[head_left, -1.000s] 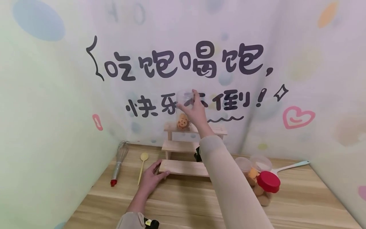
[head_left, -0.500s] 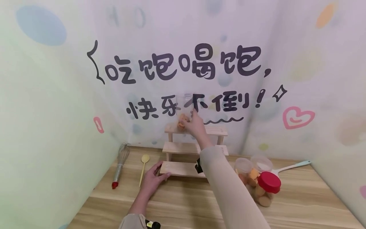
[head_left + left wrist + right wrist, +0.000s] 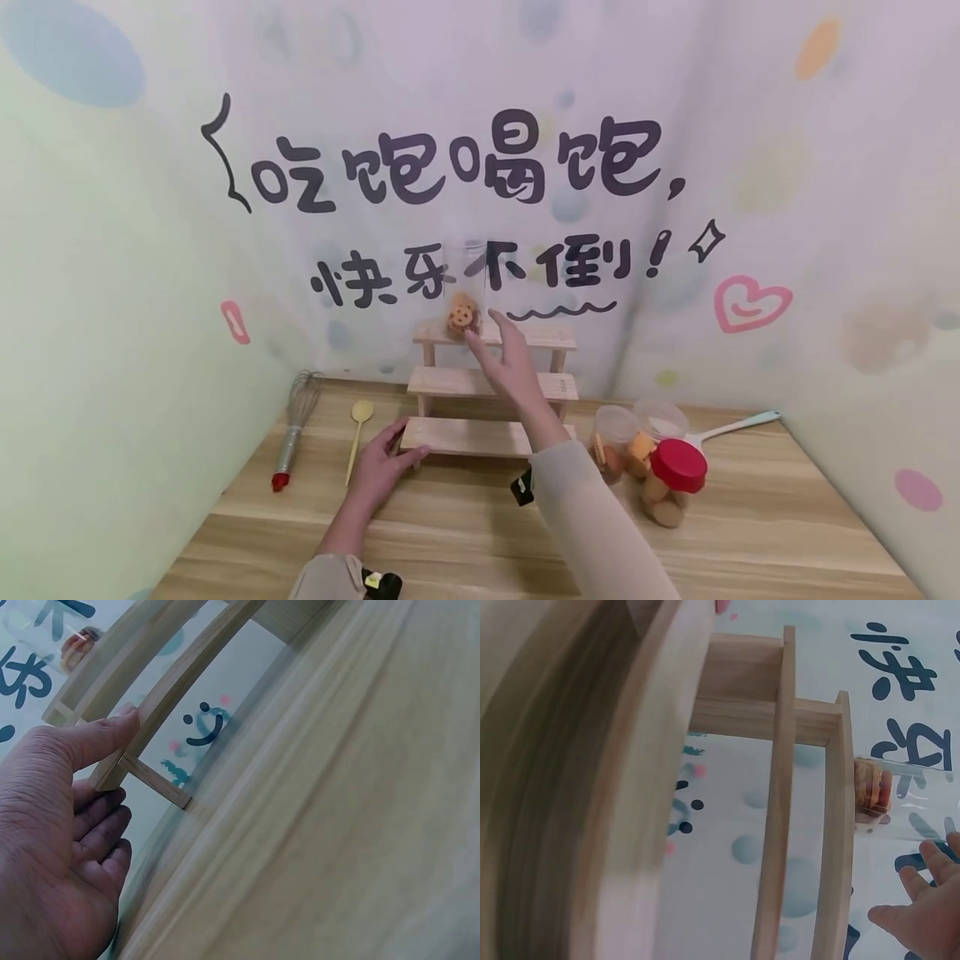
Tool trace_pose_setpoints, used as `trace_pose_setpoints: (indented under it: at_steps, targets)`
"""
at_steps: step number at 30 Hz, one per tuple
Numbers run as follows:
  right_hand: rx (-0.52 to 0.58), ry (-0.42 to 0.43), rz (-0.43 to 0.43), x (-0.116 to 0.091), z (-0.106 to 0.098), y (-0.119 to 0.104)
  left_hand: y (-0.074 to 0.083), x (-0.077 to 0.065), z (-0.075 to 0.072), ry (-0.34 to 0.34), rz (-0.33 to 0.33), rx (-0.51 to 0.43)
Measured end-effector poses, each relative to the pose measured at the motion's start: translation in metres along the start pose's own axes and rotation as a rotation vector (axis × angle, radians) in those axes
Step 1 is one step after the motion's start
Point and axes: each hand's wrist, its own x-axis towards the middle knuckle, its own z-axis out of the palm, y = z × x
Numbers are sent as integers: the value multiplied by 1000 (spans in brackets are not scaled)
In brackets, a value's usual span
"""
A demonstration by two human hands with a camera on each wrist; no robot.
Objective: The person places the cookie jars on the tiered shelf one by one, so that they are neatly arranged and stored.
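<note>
A clear, tall jar with chocolate-chip cookies in its bottom stands upright on the top tier, towards the left end of a three-step wooden display stand. My right hand is just in front of the jar and to its right, fingers spread; in the right wrist view a small gap separates that hand from the jar. At the left end of the lowest step, my left hand grips the board, its thumb on top. The left wrist view shows the left fingers curled underneath.
Right of the stand are a red-lidded cookie jar, two clear tubs with biscuits beside them, and a spatula. On the left lie a whisk and a yellow spoon. A printed cloth wall rises behind.
My right hand has come down from the jar's upper part, let go of it and drawn back. The jar stays on the top tier. My left hand keeps its grip on the lowest step.
</note>
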Motion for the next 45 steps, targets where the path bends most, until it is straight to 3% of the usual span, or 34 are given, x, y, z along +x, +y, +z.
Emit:
trace_pose_setpoints:
  at_steps: [7, 16, 26, 31, 36, 41, 45]
  targets:
    - [1, 9, 4, -29, -14, 15, -4, 0, 10, -30, -13, -4]
    - [-12, 1, -22, -66, -42, 11, -2, 3, 0, -51, -7, 44]
    - [-73, -1, -75, -116, -124, 28, 1, 9, -2, -62, -12, 46]
    - [-169, 92, -177, -135, -160, 49, -2, 5, -1, -78, -16, 35]
    - [-182, 210, -282, -152, -190, 75, -4, 0, -2, -81, -34, 49]
    - [-156, 240, -202, -171, -210, 104, -4, 1, -1, -64, -28, 67]
    - [36, 189, -114, -185, -215, 127, -2, 3, 0, -59, -9, 58]
